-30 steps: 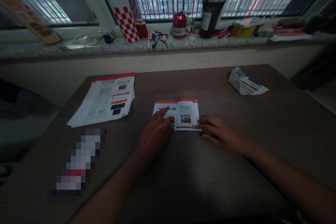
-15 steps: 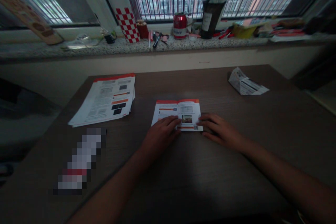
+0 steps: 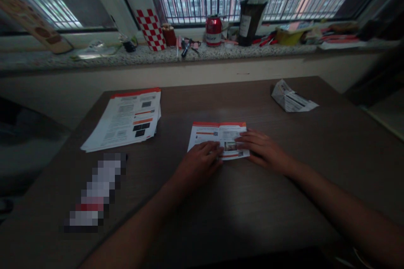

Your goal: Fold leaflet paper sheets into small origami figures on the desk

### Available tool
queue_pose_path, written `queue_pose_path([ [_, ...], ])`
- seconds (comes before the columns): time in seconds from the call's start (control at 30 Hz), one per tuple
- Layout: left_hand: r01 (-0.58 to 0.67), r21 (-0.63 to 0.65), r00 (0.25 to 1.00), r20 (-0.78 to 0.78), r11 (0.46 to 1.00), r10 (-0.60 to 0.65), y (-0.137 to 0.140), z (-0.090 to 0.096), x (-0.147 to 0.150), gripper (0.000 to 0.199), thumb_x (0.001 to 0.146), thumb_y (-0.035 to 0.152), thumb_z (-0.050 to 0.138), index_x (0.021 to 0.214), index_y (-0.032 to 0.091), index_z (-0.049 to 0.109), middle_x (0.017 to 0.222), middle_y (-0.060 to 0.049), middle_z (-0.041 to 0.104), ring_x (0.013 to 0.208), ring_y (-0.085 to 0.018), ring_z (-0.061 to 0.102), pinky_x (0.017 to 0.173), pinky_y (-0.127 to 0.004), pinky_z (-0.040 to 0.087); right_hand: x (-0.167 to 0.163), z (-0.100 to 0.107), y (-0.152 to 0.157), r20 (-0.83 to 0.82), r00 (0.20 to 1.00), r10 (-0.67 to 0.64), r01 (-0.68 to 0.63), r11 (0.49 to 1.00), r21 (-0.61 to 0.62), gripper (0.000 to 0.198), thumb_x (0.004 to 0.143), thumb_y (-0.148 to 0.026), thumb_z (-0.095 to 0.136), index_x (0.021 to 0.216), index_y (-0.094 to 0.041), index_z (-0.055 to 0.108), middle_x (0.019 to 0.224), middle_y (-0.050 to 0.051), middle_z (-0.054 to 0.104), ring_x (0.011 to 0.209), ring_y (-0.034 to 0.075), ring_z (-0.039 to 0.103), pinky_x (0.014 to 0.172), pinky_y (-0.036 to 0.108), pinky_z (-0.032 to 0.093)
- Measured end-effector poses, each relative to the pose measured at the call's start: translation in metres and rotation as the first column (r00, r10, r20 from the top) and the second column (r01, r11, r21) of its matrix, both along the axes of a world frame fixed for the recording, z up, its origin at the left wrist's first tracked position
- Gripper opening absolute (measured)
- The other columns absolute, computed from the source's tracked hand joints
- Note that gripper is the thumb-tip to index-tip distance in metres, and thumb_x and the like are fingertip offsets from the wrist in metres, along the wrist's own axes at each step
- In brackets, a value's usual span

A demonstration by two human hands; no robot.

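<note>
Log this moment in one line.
left grip: on paper sheet, lower middle; right grip: on its right side; paper stack: to the left

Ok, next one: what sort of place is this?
Probably a room in a home or small office, beside a window: a brown table faces a speckled stone sill crowded with odds and ends, including a red can.

The table bears sheets, leaflet, folded paper — and a blurred object.
</note>
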State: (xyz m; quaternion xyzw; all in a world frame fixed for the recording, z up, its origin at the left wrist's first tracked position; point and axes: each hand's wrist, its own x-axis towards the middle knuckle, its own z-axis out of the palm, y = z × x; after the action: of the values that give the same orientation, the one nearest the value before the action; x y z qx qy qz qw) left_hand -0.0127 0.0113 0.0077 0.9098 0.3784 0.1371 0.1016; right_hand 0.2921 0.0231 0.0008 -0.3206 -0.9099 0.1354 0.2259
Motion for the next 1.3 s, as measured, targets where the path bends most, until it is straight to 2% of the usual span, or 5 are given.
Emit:
queue_pose_path([
  [0.23,0.071,-0.058,0.997,0.004,0.996,-0.071,-0.008,0.006,0.003,0.04,0.106,0.031,0.06,0.145,0.022,0.061,0.151,-0.011,0.063,0.141,-0.03,0.058,0.116,-0.051,0.05,0.002,0.008,-0.005,-0.006,1.0,-0.013,0.012,0.994,-0.104,0.033,0.106,-0.033,0.058,0.138,-0.027,0.063,0.139,0.01,0.07,0.135,0.028,0.062,0.122,0.059,0.04],
  [0.43,0.164,-0.094,0.986,0.014,0.982,-0.164,-0.011,0.009,0.001,0.033,0.106,0.033,0.06,0.137,0.023,0.065,0.156,-0.011,0.059,0.148,-0.029,0.051,0.118,-0.05,0.049,0.005,0.007,-0.007,-0.023,0.994,-0.106,0.102,0.983,-0.152,0.026,0.108,-0.037,0.053,0.129,-0.024,0.064,0.128,0.011,0.073,0.125,0.029,0.067,0.108,0.052,0.053],
  [0.63,0.198,-0.097,0.98,-0.014,0.975,-0.2,-0.014,0.013,0.001,0.033,0.106,0.033,0.06,0.137,0.023,0.067,0.156,-0.012,0.058,0.142,-0.031,0.057,0.116,-0.05,0.05,0.004,0.003,-0.004,-0.084,0.978,-0.192,0.169,0.96,-0.226,0.02,0.106,-0.039,0.058,0.117,-0.024,0.064,0.117,0.009,0.075,0.105,0.025,0.072,0.092,0.041,0.057],
  [0.87,0.242,-0.119,0.97,0.011,0.963,-0.242,-0.014,0.012,0.003,0.035,0.106,0.032,0.06,0.139,0.022,0.065,0.152,-0.011,0.062,0.142,-0.03,0.057,0.118,-0.05,0.049,-0.012,0.001,0.003,-0.113,0.948,-0.298,0.274,0.944,-0.186,0.02,0.104,-0.042,0.06,0.101,-0.023,0.063,0.099,0.007,0.072,0.087,0.022,0.068,0.08,0.037,0.054],
  [1.3,0.263,-0.102,0.965,0.05,0.959,-0.259,-0.012,0.009,0.001,0.028,0.107,0.034,0.058,0.129,0.019,0.069,0.146,-0.013,0.063,0.137,-0.031,0.06,0.113,-0.05,0.053,-0.043,-0.005,0.035,-0.029,0.958,-0.287,0.282,0.953,-0.111,0.012,0.102,-0.034,0.063,0.1,-0.023,0.061,0.1,0.006,0.068,0.096,0.025,0.064,0.087,0.037,0.047],
])
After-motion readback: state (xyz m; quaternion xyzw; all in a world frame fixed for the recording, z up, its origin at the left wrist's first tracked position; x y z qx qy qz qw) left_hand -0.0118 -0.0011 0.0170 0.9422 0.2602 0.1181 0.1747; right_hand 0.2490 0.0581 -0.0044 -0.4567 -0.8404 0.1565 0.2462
